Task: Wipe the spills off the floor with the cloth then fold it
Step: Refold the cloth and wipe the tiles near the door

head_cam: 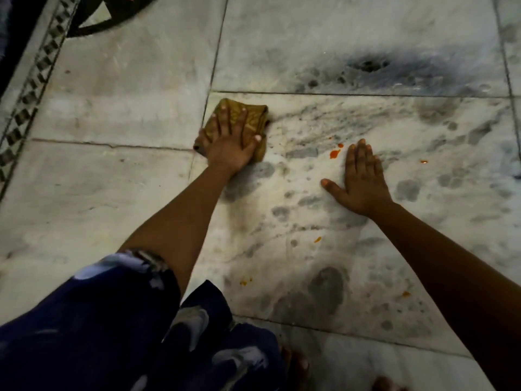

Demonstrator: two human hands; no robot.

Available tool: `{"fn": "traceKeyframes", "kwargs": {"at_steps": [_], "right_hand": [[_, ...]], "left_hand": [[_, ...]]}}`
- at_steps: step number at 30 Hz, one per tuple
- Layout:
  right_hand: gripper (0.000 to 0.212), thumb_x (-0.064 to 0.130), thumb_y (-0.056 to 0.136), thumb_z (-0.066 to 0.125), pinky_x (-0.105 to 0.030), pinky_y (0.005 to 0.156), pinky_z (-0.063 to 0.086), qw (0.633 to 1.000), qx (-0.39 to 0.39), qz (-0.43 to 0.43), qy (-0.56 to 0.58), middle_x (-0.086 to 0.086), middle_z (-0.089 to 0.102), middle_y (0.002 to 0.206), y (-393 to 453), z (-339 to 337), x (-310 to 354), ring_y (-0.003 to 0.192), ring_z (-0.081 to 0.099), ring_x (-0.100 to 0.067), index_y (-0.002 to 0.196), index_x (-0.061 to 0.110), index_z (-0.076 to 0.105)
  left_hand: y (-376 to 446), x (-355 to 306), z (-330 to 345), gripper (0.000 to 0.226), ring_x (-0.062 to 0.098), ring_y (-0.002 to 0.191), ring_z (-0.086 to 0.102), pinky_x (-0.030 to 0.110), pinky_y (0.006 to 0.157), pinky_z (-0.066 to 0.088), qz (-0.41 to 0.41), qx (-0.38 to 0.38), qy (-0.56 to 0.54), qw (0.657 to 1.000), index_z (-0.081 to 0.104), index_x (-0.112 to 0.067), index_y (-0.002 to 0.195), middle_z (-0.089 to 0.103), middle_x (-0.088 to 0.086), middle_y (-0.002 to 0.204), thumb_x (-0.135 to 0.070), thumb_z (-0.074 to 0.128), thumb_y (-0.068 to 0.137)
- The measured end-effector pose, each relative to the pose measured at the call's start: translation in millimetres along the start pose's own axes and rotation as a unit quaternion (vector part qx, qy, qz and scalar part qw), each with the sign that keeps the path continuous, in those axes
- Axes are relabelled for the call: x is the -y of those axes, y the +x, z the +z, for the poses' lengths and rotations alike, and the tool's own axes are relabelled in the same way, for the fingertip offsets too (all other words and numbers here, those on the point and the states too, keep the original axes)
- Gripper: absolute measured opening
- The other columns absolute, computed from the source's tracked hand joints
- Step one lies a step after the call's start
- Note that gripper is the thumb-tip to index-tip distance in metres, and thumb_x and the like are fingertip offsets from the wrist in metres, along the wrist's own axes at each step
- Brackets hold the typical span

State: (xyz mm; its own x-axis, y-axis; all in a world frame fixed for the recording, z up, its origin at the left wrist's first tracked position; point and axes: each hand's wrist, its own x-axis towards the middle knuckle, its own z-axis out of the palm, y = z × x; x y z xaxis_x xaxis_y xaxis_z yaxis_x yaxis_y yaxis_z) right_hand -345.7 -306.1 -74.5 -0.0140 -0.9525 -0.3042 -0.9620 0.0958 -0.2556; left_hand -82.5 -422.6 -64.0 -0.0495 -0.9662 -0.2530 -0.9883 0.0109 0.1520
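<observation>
A bunched mustard-yellow cloth [255,115] lies on the grey-veined marble floor [366,249], at the left end of one tile. My left hand [231,139] presses flat on top of it, fingers spread over the fabric. My right hand [362,179] rests palm-down on the bare floor to the right, fingers apart, holding nothing. An orange-red spill [334,153] sits just left of the right fingertips. Smaller orange spots lie at the far right [423,162], below the right hand [317,239], and near my knees [244,282].
My legs in dark blue patterned fabric [112,320] fill the lower left, with bare toes [296,362] at the bottom. A mosaic border strip [31,88] runs along the left edge. A dark smudge [369,64] marks the tile farther ahead.
</observation>
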Motion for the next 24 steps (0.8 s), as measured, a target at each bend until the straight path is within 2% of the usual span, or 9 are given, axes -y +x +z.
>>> {"fn": "traceKeyframes", "kwargs": {"at_steps": [4,8,10,13,16,20,22,24], "right_hand": [[0.096,0.063,0.088,0.038,-0.036,0.115,-0.009,1.0,0.005,0.01,-0.008,-0.018,-0.013,0.156,-1.4,-2.6,1.3,0.145,-0.011,-0.028,0.147,0.002,-0.008],[0.095,0.064,0.088,0.034,-0.037,0.114,-0.011,1.0,-0.001,0.017,-0.025,-0.019,-0.013,0.156,-18.9,0.5,-5.8,0.145,-0.011,-0.029,0.147,0.003,-0.009],[0.096,0.069,0.087,0.026,-0.035,0.113,-0.015,0.999,-0.013,0.023,-0.027,-0.018,-0.013,0.156,-29.6,2.7,-15.3,0.145,-0.012,-0.028,0.147,0.004,-0.01],[0.102,0.075,0.077,0.013,-0.035,0.111,-0.019,0.999,-0.024,0.038,-0.029,-0.018,-0.012,0.156,-36.5,3.5,-21.3,0.145,-0.012,-0.027,0.146,0.003,-0.01],[0.103,0.077,0.081,0.019,-0.039,0.111,-0.02,0.998,-0.026,0.056,-0.03,-0.018,-0.012,0.156,-38.7,4.9,-21.3,0.144,-0.014,-0.028,0.146,0.002,-0.01],[0.105,0.077,0.073,0.007,-0.038,0.11,-0.021,0.998,-0.021,0.047,-0.045,-0.017,-0.01,0.157,-41.2,1.4,-25.8,0.145,-0.013,-0.026,0.147,0.003,-0.009],[0.106,0.076,0.072,0.007,-0.038,0.11,-0.021,0.998,-0.02,0.042,-0.039,-0.016,-0.011,0.157,-41.9,-0.3,-26.5,0.145,-0.013,-0.026,0.147,0.003,-0.009],[0.104,0.076,0.073,0.008,-0.038,0.11,-0.021,0.998,-0.024,0.037,-0.034,-0.016,-0.012,0.156,-41.7,0.4,-29.2,0.144,-0.014,-0.026,0.146,0.004,-0.011]], "left_hand": [[-45.7,-32.9,19.9,0.068,0.029,0.144,-0.007,0.054,0.11,-0.007,0.135,-0.012,0.034,0.99,0.007,-0.041,0.147,-0.006,0.003,0.159,-0.067,0.029,0.088],[-108.8,4.3,30.3,0.067,0.03,0.144,0.009,0.053,0.11,0.009,0.236,-0.021,0.041,0.971,0.014,-0.041,0.145,0.012,0.003,0.158,-0.067,0.024,0.084],[-107.8,13.1,26.4,0.067,0.029,0.144,0.011,0.054,0.11,0.011,0.234,-0.007,0.047,0.971,0.018,-0.041,0.144,0.013,0.001,0.157,-0.068,0.023,0.083],[-70.6,-18.5,15.3,0.067,0.029,0.144,0.005,0.052,0.112,0.002,0.157,-0.02,0.036,0.987,0.021,-0.042,0.144,0.005,-0.001,0.158,-0.068,0.024,0.083],[-14.1,-79.0,6.8,0.062,0.033,0.144,0.001,0.056,0.111,0.0,0.12,0.017,0.0,0.993,0.017,-0.044,0.144,-0.004,-0.001,0.159,-0.063,0.037,0.089],[-3.9,-151.5,12.1,0.064,0.033,0.144,0.001,0.058,0.111,0.002,0.204,0.059,0.032,0.977,0.018,-0.045,0.144,-0.002,-0.001,0.159,-0.065,0.038,0.087],[-30.1,-146.3,20.1,0.063,0.03,0.144,0.0,0.055,0.111,0.002,0.262,0.039,0.044,0.963,0.019,-0.047,0.143,0.002,-0.002,0.159,-0.066,0.038,0.086],[-48.5,-113.2,26.1,0.064,0.028,0.145,0.005,0.051,0.111,0.006,0.289,0.002,0.046,0.956,0.021,-0.048,0.142,0.007,-0.004,0.158,-0.07,0.03,0.083]]}}
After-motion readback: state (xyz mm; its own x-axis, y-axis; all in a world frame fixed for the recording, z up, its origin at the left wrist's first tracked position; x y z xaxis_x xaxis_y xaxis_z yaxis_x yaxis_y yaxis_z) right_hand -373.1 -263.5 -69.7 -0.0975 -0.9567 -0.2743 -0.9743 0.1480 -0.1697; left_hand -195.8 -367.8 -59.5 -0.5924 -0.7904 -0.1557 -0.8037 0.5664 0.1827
